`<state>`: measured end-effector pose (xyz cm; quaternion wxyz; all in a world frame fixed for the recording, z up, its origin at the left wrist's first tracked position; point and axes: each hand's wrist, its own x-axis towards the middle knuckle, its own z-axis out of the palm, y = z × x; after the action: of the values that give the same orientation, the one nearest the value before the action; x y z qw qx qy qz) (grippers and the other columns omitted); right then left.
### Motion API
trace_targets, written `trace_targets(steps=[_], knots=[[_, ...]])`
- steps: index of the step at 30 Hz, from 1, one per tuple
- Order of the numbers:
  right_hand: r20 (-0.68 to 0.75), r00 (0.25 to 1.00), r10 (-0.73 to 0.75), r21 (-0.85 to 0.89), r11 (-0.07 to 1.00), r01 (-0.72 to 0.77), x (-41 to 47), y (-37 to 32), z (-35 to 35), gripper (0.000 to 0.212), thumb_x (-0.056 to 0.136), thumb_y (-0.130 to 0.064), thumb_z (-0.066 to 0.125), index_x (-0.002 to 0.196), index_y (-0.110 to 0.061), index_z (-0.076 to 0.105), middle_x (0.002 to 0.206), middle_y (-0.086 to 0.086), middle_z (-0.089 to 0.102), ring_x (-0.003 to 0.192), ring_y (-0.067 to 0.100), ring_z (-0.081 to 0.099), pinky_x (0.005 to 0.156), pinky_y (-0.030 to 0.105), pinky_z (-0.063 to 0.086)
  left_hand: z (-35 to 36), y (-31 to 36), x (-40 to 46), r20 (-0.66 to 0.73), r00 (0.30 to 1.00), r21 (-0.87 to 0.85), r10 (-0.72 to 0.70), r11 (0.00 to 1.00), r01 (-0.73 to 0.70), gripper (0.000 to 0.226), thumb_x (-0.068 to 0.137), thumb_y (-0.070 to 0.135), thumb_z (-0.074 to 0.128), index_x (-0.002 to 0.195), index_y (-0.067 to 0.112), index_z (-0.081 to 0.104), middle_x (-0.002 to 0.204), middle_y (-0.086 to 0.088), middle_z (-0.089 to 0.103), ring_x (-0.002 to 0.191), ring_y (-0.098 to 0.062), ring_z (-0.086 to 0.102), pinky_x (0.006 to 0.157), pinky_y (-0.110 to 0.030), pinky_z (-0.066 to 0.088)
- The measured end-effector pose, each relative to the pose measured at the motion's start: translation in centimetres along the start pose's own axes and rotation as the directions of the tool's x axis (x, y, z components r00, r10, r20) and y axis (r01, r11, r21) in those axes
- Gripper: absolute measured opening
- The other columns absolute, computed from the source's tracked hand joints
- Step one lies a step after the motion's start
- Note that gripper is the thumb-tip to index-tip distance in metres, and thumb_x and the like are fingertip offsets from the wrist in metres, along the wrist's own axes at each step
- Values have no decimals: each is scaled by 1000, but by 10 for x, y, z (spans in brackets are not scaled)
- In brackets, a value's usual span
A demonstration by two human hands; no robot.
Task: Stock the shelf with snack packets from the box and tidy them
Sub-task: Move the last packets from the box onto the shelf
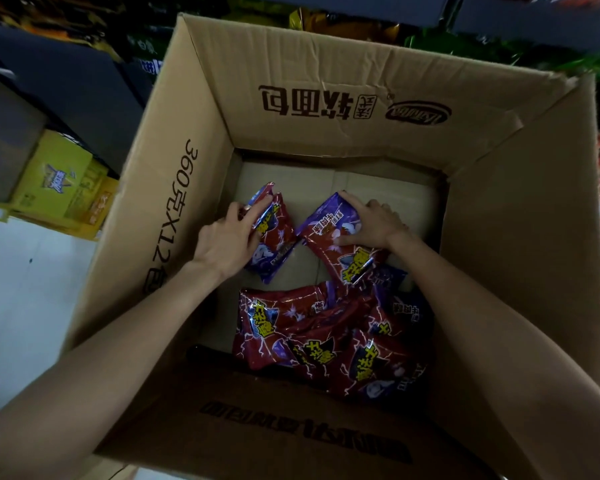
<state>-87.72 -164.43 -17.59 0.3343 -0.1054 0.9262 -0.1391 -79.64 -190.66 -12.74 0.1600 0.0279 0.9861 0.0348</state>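
1. Directly below you stands a large brown cardboard box (201, 140), its four flaps open and upright. Dark printed characters run along the inner faces of the flaps, and the pale cardboard floor shows at the far end.
2. To your left, beside the box, sits a stack of yellow cartons (61, 188) on a pale floor (25, 292), with dark shelving (77, 74) above them.
3. Across the top of the view lie blurred green and yellow bags (506, 50) on the shelves behind the box.
4. Inside the box, against the near right corner, is a loose pile of snack packets (329, 337). Each packet is glossy, deep red with purple ends, white lightning streaks and bold yellow lettering outlined in black. They overlap at odd angles.
5. Your left hand (227, 242) reaches to the box floor and grips one packet (274, 237) by its left edge, fingers curled over the top and the thumb tucked behind, so the packet is tilted up off the cardboard.
6. Your right hand (373, 225) holds a second packet (329, 230) just beside the first, fingertips hooked over its far purple end and the thumb pressing on its front. This packet's near end lies over the pile.
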Motion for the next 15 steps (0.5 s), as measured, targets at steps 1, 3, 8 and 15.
trace_targets(steps=[1, 3, 8, 15], knots=[[1, 1000, -9, 22, 1000, 9, -3, -3, -1, 108, 68, -61, 73, 147, -47, 0, 140, 20, 36, 126, 40, 38, 103, 49, 36, 0, 0, 1, 1, 1000, 3, -7, 1000, 7, 71, 97, 40, 43, 146, 42, -8, 137, -13, 35, 66, -11, 52, 47, -23, 40], [8, 1000, -26, 66, 997, 26, -11, -9, -1, 112, 67, -55, 77, 146, -48, -2, 140, 19, 32, 124, 40, 40, 101, 50, 40, 1, -1, 2, 12, 1000, 35, -12, 999, 11, 76, 93, 46, 47, 147, 40, -7, 139, -14, 34, 80, -18, 58, 52, -25, 41], [-35, 999, -33, 56, 998, 35, -31, -20, 7, 120, 66, -46, 81, 147, -44, -7, 133, 14, 34, 115, 33, 50, 89, 41, 49, 10, 3, 4, 16, 1000, 135, -27, 991, 25, 103, 79, 53, 66, 147, 36, -10, 137, -15, 31, 97, -24, 58, 59, -28, 39], [-132, 987, 93, 199, 978, -65, -56, -37, 9, 121, 71, -28, 81, 147, -41, -13, 118, 16, 56, 97, 29, 59, 82, 37, 50, 1, 3, 6, 0, 1000, 10, 5, 1000, -5, 103, 78, 38, 73, 147, 41, -3, 131, -14, 36, 97, -26, 58, 66, -33, 50]])
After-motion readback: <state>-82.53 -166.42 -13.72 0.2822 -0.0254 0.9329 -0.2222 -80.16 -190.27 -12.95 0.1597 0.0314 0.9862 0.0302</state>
